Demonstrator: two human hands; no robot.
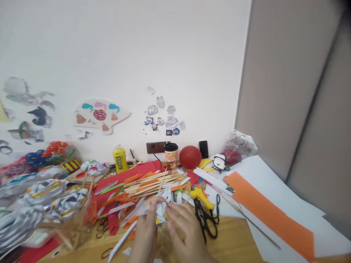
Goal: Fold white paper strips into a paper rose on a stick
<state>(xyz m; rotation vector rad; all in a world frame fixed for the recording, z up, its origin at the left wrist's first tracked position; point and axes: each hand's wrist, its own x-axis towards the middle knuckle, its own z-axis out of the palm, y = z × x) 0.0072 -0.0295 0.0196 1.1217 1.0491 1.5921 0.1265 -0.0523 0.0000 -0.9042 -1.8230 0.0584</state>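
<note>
Both hands are raised close together over the front middle of the wooden table. My left hand has its fingers closed on a white paper strip. My right hand is beside it, fingertips pressed together near the same spot; what they hold is too small to make out. Behind the hands lies a heap of white, orange and green paper strips, with thin wooden sticks on top. Black scissors and a yellow-handled tool lie just right of my right hand.
A lidded cup, a red balloon and a yellow bottle stand along the wall. Orange paper rests on white sheets at right. Woven paper bundles fill the left side.
</note>
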